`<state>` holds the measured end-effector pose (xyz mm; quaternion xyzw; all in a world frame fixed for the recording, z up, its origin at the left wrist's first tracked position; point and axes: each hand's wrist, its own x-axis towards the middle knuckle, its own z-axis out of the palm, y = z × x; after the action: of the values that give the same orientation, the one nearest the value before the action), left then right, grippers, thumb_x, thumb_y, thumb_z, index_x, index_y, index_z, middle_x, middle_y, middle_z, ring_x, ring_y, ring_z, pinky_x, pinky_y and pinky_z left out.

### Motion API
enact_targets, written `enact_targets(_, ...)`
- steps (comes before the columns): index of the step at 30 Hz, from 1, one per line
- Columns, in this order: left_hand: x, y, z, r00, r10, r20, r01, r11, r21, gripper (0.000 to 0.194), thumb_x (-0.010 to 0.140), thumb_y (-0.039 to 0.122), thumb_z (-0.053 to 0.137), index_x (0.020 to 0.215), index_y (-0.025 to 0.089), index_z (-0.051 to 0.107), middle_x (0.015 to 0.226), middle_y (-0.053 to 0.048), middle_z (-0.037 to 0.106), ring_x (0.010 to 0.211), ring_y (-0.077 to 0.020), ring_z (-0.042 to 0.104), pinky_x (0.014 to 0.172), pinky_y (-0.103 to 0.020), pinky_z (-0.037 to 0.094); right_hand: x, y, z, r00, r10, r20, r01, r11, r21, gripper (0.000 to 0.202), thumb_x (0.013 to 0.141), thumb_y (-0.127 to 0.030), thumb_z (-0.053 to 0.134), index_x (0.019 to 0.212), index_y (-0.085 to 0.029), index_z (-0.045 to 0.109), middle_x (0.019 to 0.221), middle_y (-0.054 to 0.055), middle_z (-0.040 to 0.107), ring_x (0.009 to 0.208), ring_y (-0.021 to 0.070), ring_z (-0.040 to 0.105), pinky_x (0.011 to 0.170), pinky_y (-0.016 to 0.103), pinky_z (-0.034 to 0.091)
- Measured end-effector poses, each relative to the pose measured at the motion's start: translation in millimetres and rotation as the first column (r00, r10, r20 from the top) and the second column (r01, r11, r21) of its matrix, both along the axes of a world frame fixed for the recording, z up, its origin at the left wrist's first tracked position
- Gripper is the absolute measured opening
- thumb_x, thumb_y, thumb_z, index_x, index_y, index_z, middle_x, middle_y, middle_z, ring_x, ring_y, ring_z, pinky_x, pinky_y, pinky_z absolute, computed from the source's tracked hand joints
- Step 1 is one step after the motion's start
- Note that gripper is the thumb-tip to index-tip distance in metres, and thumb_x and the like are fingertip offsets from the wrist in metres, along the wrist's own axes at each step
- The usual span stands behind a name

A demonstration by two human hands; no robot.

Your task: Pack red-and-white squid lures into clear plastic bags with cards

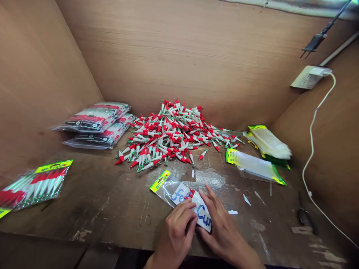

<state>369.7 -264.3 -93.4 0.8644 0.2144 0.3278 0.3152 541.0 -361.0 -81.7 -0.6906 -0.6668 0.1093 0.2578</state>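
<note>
A clear plastic bag (169,184) with a yellow-green header lies at the table's front middle. White card with blue handwriting (202,213) shows at the bag's near end; whether it is inside or underneath, I cannot tell. My left hand (178,228) is closed at the bag's near part, fingers curled together. Just past its fingertips shows the red tip of a fishing lure (192,193), the rest hidden by the fingers. My right hand (221,224) holds the right side of the bag and card, thumb at the near edge and fingers along the far side.
A heap of red-and-white lures (171,134) lies at the back. Filled zip bags (95,119) are stacked left of it, with packed lure bags (53,179) at front left. Flat bags (255,164) lie right, near dark pliers (305,218). A white cable (311,149) hangs down the right wall.
</note>
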Motion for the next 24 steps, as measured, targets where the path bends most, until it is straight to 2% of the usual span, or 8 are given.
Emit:
enact_targets(3, 2, -2, -2.6, 0.999, 0.035, 0.041, -0.036, 0.999, 0.020, 0.019, 0.096, 0.007, 0.051, 0.099, 0.022, 0.063, 0.118, -0.009, 0.065, 0.118, -0.0238, 0.061, 0.104, -0.041, 0.050, 0, 3, 1.7, 1.000, 0.026, 0.000, -0.026, 1.000, -0.016, 0.083, 0.083, -0.013, 0.058, 0.158, -0.026, 0.023, 0.167, 0.010, 0.017, 0.152, 0.0298, 0.023, 0.119, 0.051, 0.034)
enact_targets(9, 6, -10, -7.7, 0.995, 0.064, 0.081, -0.067, 0.997, 0.033, 0.019, 0.095, 0.007, 0.053, 0.094, 0.020, 0.066, 0.093, -0.007, 0.063, 0.088, -0.0200, 0.062, 0.079, -0.035, 0.055, 6, 3, -5.7, 0.998, 0.064, -0.023, -0.064, 0.998, -0.003, 0.067, 0.084, -0.015, 0.060, 0.148, -0.028, 0.045, 0.159, 0.008, 0.037, 0.143, 0.0290, 0.038, 0.116, 0.050, 0.039)
enact_targets(12, 0, -7, -3.9, 0.997, 0.010, 0.071, -0.012, 0.999, 0.037, 0.021, 0.096, 0.007, 0.052, 0.102, 0.022, 0.066, 0.094, -0.006, 0.064, 0.090, -0.0197, 0.063, 0.081, -0.035, 0.055, 14, 3, -4.1, 0.998, 0.065, -0.024, -0.065, 0.998, 0.014, 0.064, 0.083, -0.018, 0.063, 0.144, -0.029, 0.051, 0.157, 0.008, 0.041, 0.140, 0.0302, 0.041, 0.114, 0.050, 0.040)
enact_targets(14, -8, 5, 5.4, 0.998, -0.058, 0.007, 0.058, 0.997, 0.048, 0.027, 0.096, 0.010, 0.057, 0.118, 0.024, 0.063, 0.108, -0.007, 0.066, 0.104, -0.0221, 0.063, 0.091, -0.038, 0.055, 23, 3, 3.0, 0.997, 0.068, -0.023, -0.068, 0.998, 0.004, 0.062, 0.084, -0.020, 0.064, 0.143, -0.030, 0.052, 0.155, 0.008, 0.044, 0.139, 0.0305, 0.042, 0.113, 0.051, 0.040)
enact_targets(17, -21, 36, 26.3, 0.969, -0.092, -0.228, 0.119, 0.987, 0.112, 0.077, 0.086, 0.019, 0.074, 0.152, 0.027, 0.036, 0.149, -0.011, 0.049, 0.139, -0.0310, 0.043, 0.114, -0.051, 0.039, 38, 4, 22.5, 0.994, 0.104, -0.026, -0.104, 0.994, -0.018, 0.060, 0.086, -0.025, 0.065, 0.144, -0.030, 0.053, 0.153, 0.009, 0.046, 0.138, 0.0311, 0.044, 0.112, 0.052, 0.040)
enact_targets(19, -23, 59, 38.7, 0.922, -0.115, -0.370, 0.182, 0.971, 0.153, 0.104, 0.078, 0.022, 0.082, 0.160, 0.029, 0.019, 0.162, -0.011, 0.033, 0.149, -0.0351, 0.027, 0.120, -0.058, 0.026, 47, 8, 40.6, 0.988, 0.150, -0.023, -0.151, 0.988, -0.039, 0.058, 0.086, -0.027, 0.066, 0.143, -0.030, 0.054, 0.152, 0.010, 0.048, 0.136, 0.0312, 0.046, 0.112, 0.052, 0.040)
enact_targets(22, -9, 86, 48.1, 0.858, -0.240, -0.455, 0.330, 0.935, 0.129, 0.119, 0.071, 0.032, 0.087, 0.161, 0.030, 0.010, 0.165, -0.012, 0.025, 0.152, -0.0368, 0.020, 0.121, -0.060, 0.020, 56, 22, 74.9, 0.971, 0.241, 0.006, -0.240, 0.968, -0.079, 0.055, 0.085, -0.028, 0.067, 0.139, -0.029, 0.059, 0.150, 0.010, 0.051, 0.133, 0.0309, 0.048, 0.110, 0.049, 0.042)
enact_targets(24, 8, 95, 49.5, 0.839, -0.319, -0.442, 0.396, 0.913, 0.094, 0.120, 0.071, 0.033, 0.086, 0.161, 0.029, 0.008, 0.164, -0.014, 0.028, 0.150, -0.0384, 0.024, 0.120, -0.060, 0.021, 60, 35, 101.3, 0.953, 0.302, 0.033, -0.296, 0.948, -0.115, 0.053, 0.084, -0.027, 0.069, 0.136, -0.029, 0.061, 0.146, 0.009, 0.054, 0.129, 0.0300, 0.052, 0.107, 0.046, 0.043)
